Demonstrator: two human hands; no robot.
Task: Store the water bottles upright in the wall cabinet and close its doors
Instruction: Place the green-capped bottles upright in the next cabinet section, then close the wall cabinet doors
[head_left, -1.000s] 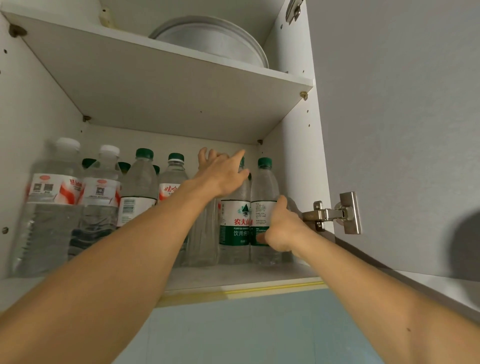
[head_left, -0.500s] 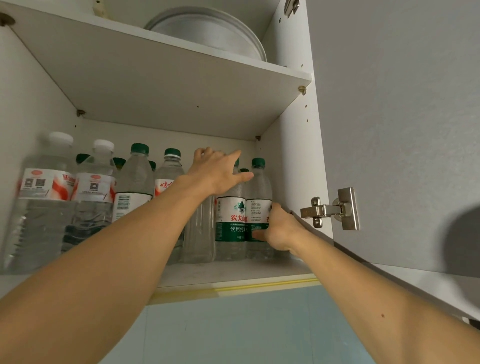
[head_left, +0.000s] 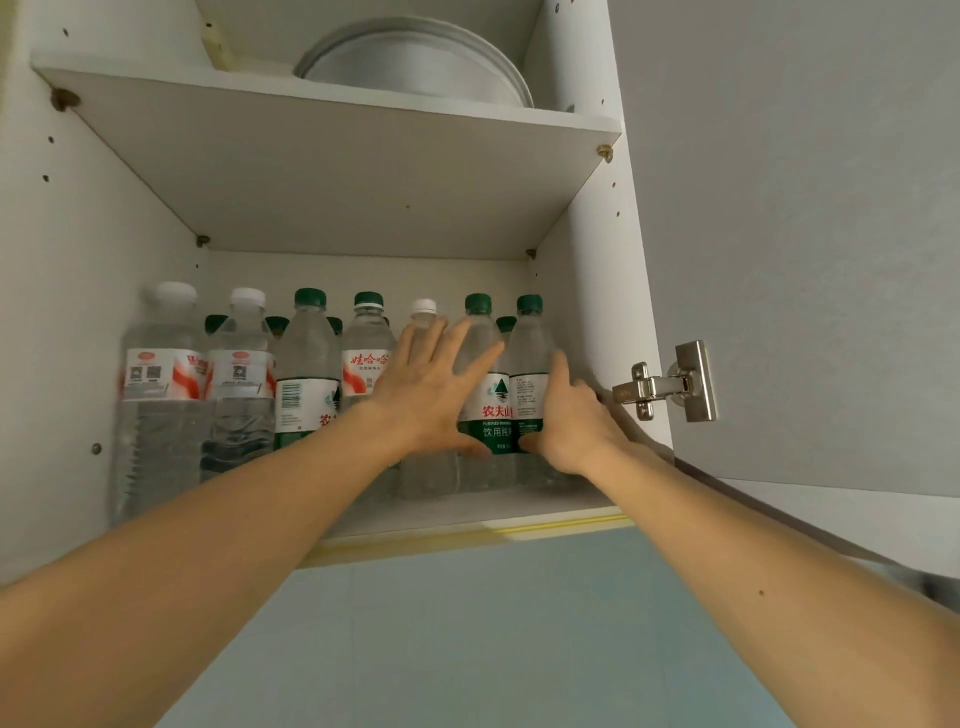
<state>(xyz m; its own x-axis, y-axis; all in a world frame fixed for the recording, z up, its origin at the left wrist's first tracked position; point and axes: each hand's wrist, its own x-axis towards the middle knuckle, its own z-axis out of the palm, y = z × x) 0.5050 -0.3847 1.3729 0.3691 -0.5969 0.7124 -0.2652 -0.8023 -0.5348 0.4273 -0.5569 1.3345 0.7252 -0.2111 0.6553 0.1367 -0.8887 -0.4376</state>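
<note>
- Left hand (head_left: 434, 395) lay open, fingers spread flat against the front-row water bottles (head_left: 485, 395), probably steadying them upright; right hand (head_left: 566, 421) curled round the green-capped end bottle (head_left: 530, 384), likely snugging it into line.
- Left of both hands, more bottles (head_left: 239, 384) stood upright on the wall cabinet's (head_left: 597, 312) lower shelf.
- Above the hands, a shelf (head_left: 322, 171) carried a round pan (head_left: 415, 67).
- Right of the right hand, the open door (head_left: 810, 234) hung on its hinge (head_left: 670, 384); both arms crossed the opening, so closing had to wait.
</note>
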